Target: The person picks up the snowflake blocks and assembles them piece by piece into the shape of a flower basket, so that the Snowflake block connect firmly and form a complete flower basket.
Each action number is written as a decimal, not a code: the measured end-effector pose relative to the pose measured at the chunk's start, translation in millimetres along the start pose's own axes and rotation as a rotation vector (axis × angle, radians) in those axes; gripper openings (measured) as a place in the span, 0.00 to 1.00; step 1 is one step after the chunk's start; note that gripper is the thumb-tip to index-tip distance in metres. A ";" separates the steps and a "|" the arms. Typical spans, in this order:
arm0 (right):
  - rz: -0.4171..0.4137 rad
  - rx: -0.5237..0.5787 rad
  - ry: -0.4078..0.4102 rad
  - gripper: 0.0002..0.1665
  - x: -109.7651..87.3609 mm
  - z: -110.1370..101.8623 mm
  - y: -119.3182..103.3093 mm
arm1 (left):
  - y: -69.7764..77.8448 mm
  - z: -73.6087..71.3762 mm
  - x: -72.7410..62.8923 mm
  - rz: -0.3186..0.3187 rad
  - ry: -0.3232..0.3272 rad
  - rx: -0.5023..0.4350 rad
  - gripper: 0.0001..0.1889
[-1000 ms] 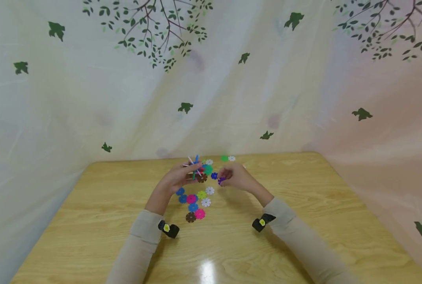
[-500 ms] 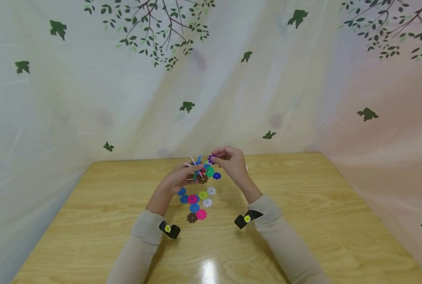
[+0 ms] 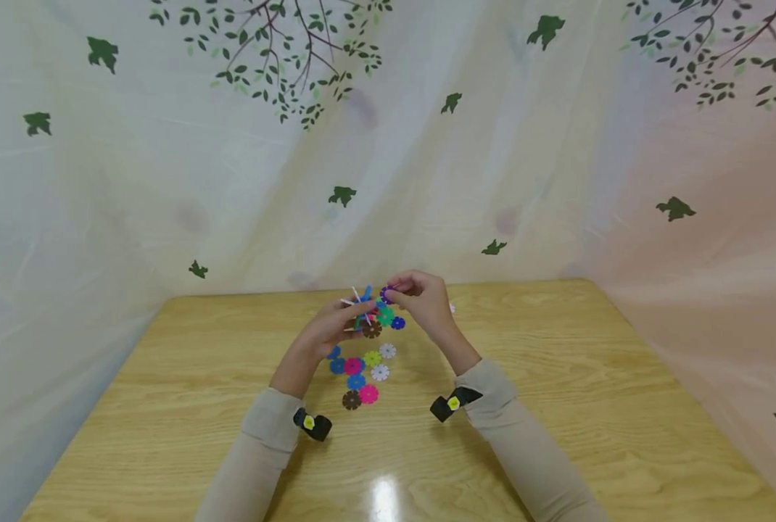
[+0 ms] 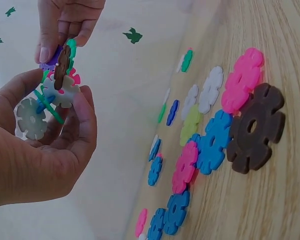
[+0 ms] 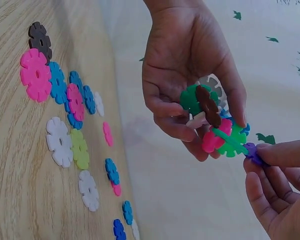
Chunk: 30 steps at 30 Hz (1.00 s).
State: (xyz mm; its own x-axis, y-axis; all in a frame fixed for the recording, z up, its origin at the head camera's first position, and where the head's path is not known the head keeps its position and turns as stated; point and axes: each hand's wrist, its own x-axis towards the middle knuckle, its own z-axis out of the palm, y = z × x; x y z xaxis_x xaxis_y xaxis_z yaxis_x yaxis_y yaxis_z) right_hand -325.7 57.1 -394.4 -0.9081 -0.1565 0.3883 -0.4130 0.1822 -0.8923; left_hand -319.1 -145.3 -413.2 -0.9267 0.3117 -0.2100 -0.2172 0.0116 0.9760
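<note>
In the head view my left hand (image 3: 323, 326) holds a cluster of interlocked plastic snowflake discs above the table. The right wrist view shows the cluster's green disc (image 5: 190, 97), brown disc (image 5: 208, 107) and pink disc (image 5: 213, 141). A pale white disc (image 4: 32, 119) sticks out on its near side in the left wrist view. My right hand (image 3: 427, 301) pinches a purple snowflake disc (image 5: 252, 155) between thumb and fingers. That disc meets the edge of a bright green disc (image 5: 234, 140) of the cluster.
Loose snowflake discs lie on the wooden table (image 3: 525, 420): a brown disc (image 3: 352, 399), a pink disc (image 3: 368, 394), a yellow-green disc (image 3: 371, 359), a dark blue disc (image 3: 397, 323) and several others. A printed curtain (image 3: 264, 181) hangs behind the table.
My right hand has brought the purple disc up and left from low over the table to the cluster. During the last half second both hands have stayed nearly still.
</note>
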 end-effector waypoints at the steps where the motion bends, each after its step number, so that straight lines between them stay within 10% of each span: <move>1: 0.003 0.001 -0.003 0.09 -0.5 0.0 -0.4 | -0.4 0.2 -0.4 0.003 0.002 0.001 0.10; 30: 0.031 -0.014 0.000 0.06 -4.0 3.3 -3.2 | -1.6 -1.6 -0.2 -0.012 0.011 0.014 0.08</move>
State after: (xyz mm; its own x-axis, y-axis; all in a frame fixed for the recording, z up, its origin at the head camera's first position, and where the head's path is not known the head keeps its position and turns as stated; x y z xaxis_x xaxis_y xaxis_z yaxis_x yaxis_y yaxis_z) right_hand -320.5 53.9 -393.9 -0.9204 -0.1504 0.3609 -0.3859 0.2005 -0.9005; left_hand -319.0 -146.9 -414.8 -0.9275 0.3009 -0.2218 -0.2236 0.0288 0.9742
